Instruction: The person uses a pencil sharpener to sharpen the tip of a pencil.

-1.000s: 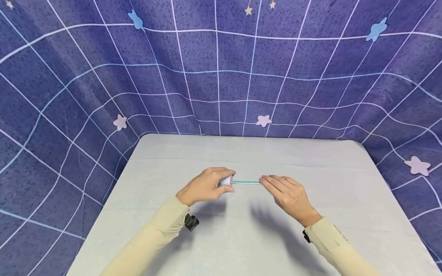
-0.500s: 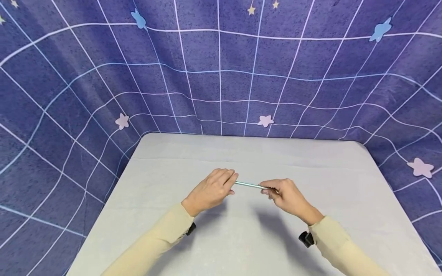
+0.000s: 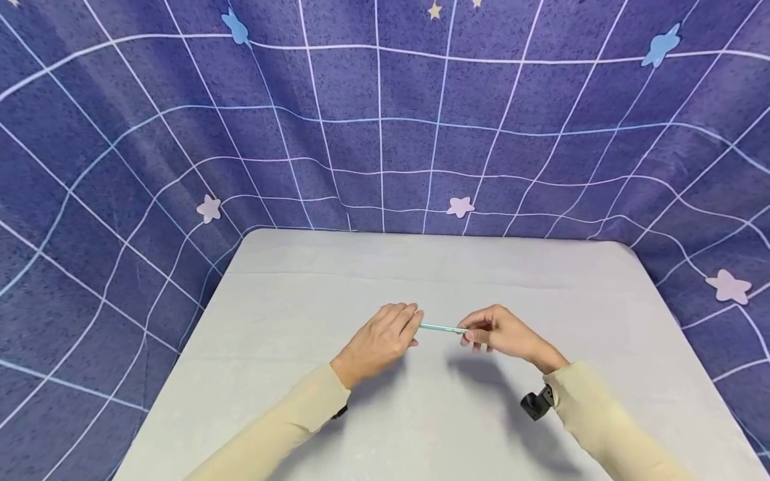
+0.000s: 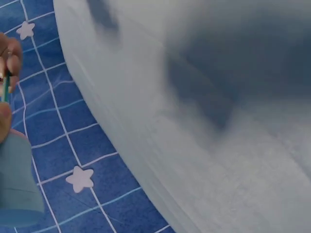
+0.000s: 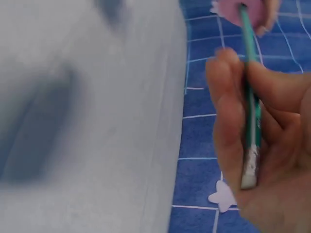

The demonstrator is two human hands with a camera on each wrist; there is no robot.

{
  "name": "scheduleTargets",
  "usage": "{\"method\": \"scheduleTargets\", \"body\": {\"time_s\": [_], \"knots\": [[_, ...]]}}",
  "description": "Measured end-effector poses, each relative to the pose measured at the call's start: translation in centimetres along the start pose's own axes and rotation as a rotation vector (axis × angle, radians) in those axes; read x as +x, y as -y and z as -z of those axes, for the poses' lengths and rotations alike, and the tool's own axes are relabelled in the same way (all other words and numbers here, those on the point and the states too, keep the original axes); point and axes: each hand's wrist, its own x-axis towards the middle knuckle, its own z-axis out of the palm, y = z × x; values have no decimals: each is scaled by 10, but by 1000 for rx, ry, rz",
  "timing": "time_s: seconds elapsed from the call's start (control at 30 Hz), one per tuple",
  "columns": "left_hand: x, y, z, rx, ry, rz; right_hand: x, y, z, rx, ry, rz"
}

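Note:
A green pencil (image 3: 442, 328) spans the space between the two hands, above the table. My right hand (image 3: 505, 334) pinches it between thumb and fingers; in the right wrist view its metal band and pale eraser (image 5: 249, 182) lie along the palm. Its other end sits in a hole in the pink face of a pencil sharpener (image 5: 235, 12). My left hand (image 3: 381, 341) grips that sharpener, with its back toward the head camera, hiding it there. The left wrist view shows the sharpener's light blue, flared body (image 4: 19, 179) at the left edge.
A table with a pale cloth (image 3: 421, 267) lies under both hands, which cast shadows on it. Behind and beside it hangs a purple-blue curtain (image 3: 409, 147) with grid lines and stars. Small black cameras (image 3: 537, 403) are worn at the wrists.
My left hand has rolled over, covering the sharpener that showed before. My right fingers, first stretched flat over the pencil, now curl and pinch it. Both hands sit slightly lower in view.

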Motion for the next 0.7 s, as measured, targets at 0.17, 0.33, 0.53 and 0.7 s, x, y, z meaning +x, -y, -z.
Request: {"method": "scheduleTargets", "body": {"time_s": [0.17,0.33,0.53,0.7], "knots": [[6,11,2,-137,25,94,-2,0,-15,-401,-379,294],[12,21,8,-271,51,147,-3,0,-19,-645,-642,573],[16,34,13,-507,144,186,0,1,-21,-884,-740,791],[20,48,17,-805,310,267,2,0,-22,-1033,-770,907]]}}
